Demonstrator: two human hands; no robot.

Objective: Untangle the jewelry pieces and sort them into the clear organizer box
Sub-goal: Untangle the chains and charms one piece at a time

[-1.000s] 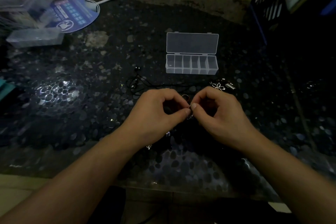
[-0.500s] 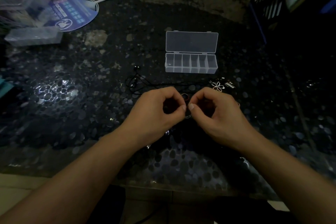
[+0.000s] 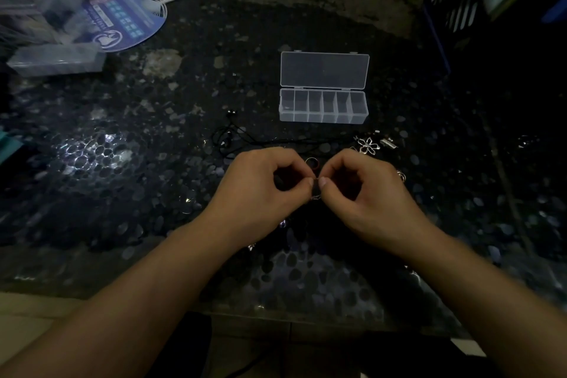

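My left hand (image 3: 260, 193) and my right hand (image 3: 368, 196) meet fingertip to fingertip over the dark table, both pinching a small tangled jewelry piece (image 3: 316, 192) between them. A ring (image 3: 312, 162) lies just beyond my fingers. The clear organizer box (image 3: 323, 106) stands open behind, its lid folded back; something small sits in its leftmost compartment. A black cord necklace (image 3: 233, 138) lies to the left of the box's front. A silver flower pendant (image 3: 368, 144) and a small clasp (image 3: 387, 142) lie at the right.
A round blue hand fan (image 3: 122, 21) and clear plastic boxes (image 3: 55, 58) sit at the far left. A dark lattice crate (image 3: 454, 0) stands at the back right. Small shiny bits (image 3: 400, 175) lie near my right hand. The table's front edge runs under my forearms.
My hands have stayed together on the same small piece, with only slight finger movement. The camera view has shifted a little.
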